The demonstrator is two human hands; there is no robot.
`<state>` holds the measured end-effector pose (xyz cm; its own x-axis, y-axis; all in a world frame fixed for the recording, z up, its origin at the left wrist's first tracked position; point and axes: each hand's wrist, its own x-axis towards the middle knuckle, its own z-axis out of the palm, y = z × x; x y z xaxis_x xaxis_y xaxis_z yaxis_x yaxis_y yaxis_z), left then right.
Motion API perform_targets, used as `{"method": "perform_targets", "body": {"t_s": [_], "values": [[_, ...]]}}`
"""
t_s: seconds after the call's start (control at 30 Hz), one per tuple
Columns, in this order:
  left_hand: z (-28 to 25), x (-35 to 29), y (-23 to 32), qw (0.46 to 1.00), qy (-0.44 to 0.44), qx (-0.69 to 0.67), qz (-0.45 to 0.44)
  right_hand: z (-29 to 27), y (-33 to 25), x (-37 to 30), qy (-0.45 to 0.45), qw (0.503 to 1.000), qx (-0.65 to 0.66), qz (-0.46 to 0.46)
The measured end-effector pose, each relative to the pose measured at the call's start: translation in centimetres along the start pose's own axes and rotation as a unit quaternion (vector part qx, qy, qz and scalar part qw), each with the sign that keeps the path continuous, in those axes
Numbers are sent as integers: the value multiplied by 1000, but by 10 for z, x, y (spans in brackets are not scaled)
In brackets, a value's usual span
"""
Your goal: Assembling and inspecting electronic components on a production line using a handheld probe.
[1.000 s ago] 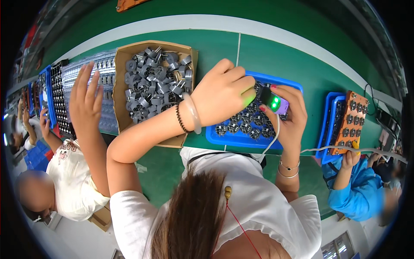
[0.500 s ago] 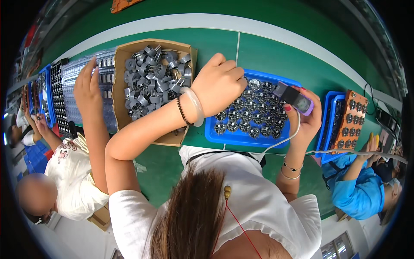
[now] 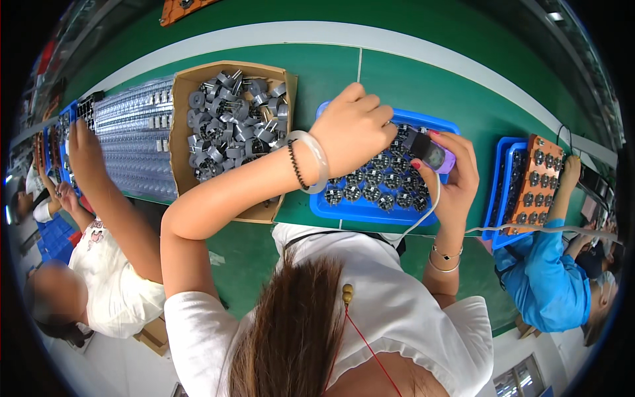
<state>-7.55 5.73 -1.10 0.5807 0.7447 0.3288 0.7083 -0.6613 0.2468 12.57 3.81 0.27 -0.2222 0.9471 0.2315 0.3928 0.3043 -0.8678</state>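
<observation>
My right hand (image 3: 456, 173) is wrapped around a purple and black handheld device (image 3: 433, 156) with a pale cable hanging from it. The device's black end points left, above a blue tray (image 3: 380, 214) of round, dark, shiny parts (image 3: 372, 177). Over the tray's left side is my left hand (image 3: 357, 129), back upward and fingers curled closed; its fingertips, and whatever they hold, are hidden. Its knuckles are close to the device's black end. Under and beside my left forearm stands a cardboard box (image 3: 179, 142) full of grey round parts with metal pins (image 3: 238, 126).
Clear plastic trays (image 3: 132, 142) lie left of the box, beside a co-worker's raised arm (image 3: 99, 172). To the right, an orange board (image 3: 536, 182) with round parts leans by stacked blue trays (image 3: 497, 192); another co-worker's hand (image 3: 570, 173) is beside it.
My right hand and the device have shifted left; my left hand has shifted slightly right, closer to it. The left co-worker's hand moved left, and the right co-worker's hand rose toward the orange board.
</observation>
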Motion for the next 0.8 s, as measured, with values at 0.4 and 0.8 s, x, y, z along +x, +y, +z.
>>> {"method": "perform_targets", "body": {"t_s": [0.4, 0.8], "values": [[-12, 6, 11, 997, 67, -36, 33, -4, -4, 4, -15, 1000, -14, -13], [5, 7, 3, 999, -31, 17, 12, -27, 18, -8, 86, 992, 87, 18]]}}
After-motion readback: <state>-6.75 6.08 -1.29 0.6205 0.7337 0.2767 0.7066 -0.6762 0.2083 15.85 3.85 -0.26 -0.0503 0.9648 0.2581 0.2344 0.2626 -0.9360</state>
